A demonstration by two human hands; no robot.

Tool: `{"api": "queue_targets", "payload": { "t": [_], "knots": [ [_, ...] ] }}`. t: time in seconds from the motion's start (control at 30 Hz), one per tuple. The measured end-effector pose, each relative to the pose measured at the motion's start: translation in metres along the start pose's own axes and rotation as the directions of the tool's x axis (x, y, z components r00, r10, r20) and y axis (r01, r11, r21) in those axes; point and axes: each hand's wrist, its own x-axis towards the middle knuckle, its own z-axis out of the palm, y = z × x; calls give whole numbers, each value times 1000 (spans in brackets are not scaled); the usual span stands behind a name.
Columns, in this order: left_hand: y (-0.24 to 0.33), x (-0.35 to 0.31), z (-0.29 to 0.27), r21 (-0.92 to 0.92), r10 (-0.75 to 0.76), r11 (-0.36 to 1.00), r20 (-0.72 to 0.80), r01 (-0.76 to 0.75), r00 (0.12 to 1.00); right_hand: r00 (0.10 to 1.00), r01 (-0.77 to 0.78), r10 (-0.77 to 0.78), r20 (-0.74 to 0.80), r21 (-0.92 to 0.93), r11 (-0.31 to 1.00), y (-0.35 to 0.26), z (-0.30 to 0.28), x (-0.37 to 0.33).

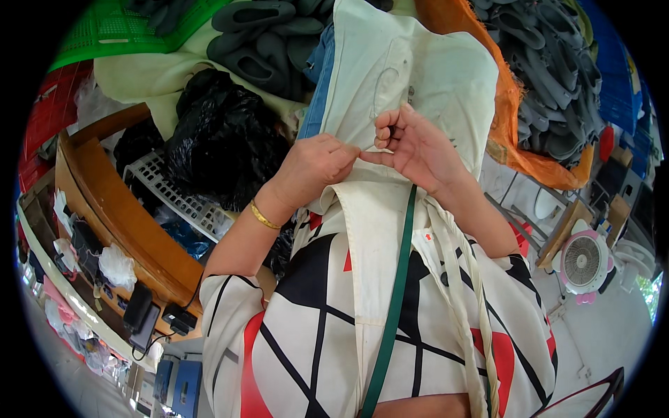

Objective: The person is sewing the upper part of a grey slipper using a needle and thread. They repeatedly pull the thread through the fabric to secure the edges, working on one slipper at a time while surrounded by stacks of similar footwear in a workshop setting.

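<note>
1. Head view: I see the left hand (319,166) closed in a pinch, contents too small to tell; the right hand (426,148) half-curled, grip uncertain.
2. Apron (449,73) lies beneath both, long axis running away from the body; neither hand is clearly nearer.
3. Black bag (223,143) bounds the left, orange sack (505,139) the right; I judge free room upward.

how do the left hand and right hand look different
The left hand shows its back, the right hand its palm. The left hand has a gold-coloured bracelet at the wrist; the right hand has none. The left hand looks bunched, the right hand more loosely curled. Both are ungloved and close to the pale cloth.
</note>
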Motion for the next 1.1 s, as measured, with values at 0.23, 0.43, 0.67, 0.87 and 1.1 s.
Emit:
{"api": "queue_targets", "payload": {
  "t": [0.23, 0.43, 0.67, 0.87, 1.1],
  "knots": [
    [1, -4, 2, 23, 101, 994, 87, -104, 991, 989, -147, 147, 5, -34, 989, 3, 9, -2],
    [-12, -12, -13, -238, -305, 933, -132, 269, 943, 996, -82, 81, 21, 38, 996, 5, 6, -1],
    [-62, -58, -18, -14, -652, 758, -44, 652, 757, 995, 41, -41, 93, 9, 999, 1, 4, 0],
    [-39, -59, -18, 159, -693, 706, -49, 691, 719, 997, 38, -31, 74, -97, 995, 9, 15, 11],
    [-6, -27, -13, -818, -528, 375, 198, 436, 826, 982, 129, -87, 168, -256, 958, 8, 30, 26]
  ]
}}
